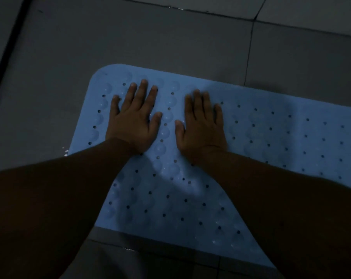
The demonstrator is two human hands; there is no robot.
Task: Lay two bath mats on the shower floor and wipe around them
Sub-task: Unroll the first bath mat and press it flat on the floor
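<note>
Two bare forearms are seen entering from the lower left and lower right of the frame, both in deep shadow. Between them, near the bottom edge, a strip of grey tiled floor (170, 47) is shown, with a grout line and a small glint of water just below the mat's near edge.

A light blue bath mat (271, 127) is laid flat on the floor, filling the centre and right of the frame and running off the right edge. Its surface is covered with rows of small round holes and raised suction-cup bumps. Its upper left corner is rounded.

The left hand (133, 121) is pressed palm down on the left part of the mat, its fingers (141, 93) held straight and spread apart, nothing being gripped. The right hand (203, 127) is set just beside it, also palm down on the mat, with fingers straight and closer together and the thumb held out toward the left hand.

A few bright water drops are seen on the floor at the mat's left edge. Beyond the mat, more grey tiles are seen, and a dark line runs down the upper left of the frame.
</note>
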